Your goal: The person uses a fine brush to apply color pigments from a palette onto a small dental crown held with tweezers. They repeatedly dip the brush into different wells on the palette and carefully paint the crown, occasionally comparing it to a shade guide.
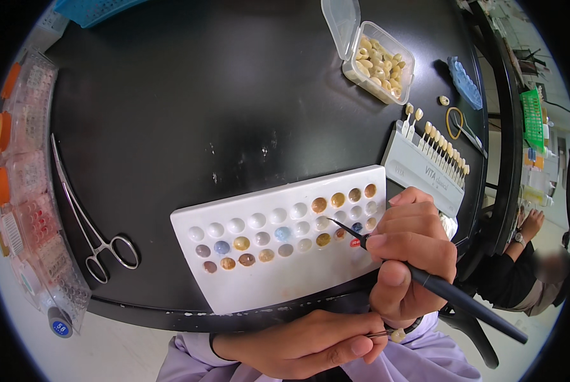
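My right hand (415,254) grips a fine brush with a dark handle (466,307). Its pointed tip is at a pale well in the middle row of the white palette (285,280). Rows of wells there hold white, brown, yellow and blue pastes. Below the right hand, my left hand (304,347) is closed around a thin metal holder (377,334). A small tooth-coloured crown (397,335) sits at the holder's end, just past the fingertips. Most of the holder is hidden by the fingers.
Right of the palette lies a tooth shade guide (422,169); behind it stands an open clear box (406,73) of tooth-coloured crowns. Scissor-handled forceps (84,223) lie left, beside clear cases (34,172). A blue mould-like piece (464,83) and rubber band (454,123) lie far right. Another person (520,267) sits beyond.
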A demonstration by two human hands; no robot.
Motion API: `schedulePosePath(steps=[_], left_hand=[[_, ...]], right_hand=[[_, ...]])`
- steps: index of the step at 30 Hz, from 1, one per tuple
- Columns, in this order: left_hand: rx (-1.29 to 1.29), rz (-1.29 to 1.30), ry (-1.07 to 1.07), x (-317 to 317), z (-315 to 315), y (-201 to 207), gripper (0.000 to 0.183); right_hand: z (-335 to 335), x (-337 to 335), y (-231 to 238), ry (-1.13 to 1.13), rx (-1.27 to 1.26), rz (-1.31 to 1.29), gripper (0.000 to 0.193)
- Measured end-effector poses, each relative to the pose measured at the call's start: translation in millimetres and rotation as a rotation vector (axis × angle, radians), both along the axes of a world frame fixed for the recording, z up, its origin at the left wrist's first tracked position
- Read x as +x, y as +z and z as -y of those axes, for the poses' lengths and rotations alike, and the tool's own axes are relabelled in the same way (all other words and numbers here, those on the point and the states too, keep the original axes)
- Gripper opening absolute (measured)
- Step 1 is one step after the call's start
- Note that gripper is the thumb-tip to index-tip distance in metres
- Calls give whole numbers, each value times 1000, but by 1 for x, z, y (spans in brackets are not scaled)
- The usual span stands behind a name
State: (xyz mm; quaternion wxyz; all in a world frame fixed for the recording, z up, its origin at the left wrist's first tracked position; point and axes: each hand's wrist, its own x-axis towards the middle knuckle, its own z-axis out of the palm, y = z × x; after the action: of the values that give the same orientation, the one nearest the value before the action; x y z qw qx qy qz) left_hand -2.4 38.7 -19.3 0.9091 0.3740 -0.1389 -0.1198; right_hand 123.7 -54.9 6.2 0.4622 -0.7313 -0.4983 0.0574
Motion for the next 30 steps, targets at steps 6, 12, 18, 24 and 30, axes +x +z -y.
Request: schedulePosePath(steps=[6,12,18,24,30], left_hand=[[15,24,21,2,-1,0,33],[12,24,3,1,-3,1,33],[-121,-21,-34,-7,4,-2,30],[-109,-8,-31,-8,3,-4,25],[-101,-3,-6,-10,3,-3,25]], right_hand=[[-4,-7,-3,-41,24,41,27],[-7,-4,4,6,-49,114,19],[-15,0,4,41,-54,192,27],[-17,0,8,59,-78,202,28],[-19,-1,10,64,-108,198,29]])
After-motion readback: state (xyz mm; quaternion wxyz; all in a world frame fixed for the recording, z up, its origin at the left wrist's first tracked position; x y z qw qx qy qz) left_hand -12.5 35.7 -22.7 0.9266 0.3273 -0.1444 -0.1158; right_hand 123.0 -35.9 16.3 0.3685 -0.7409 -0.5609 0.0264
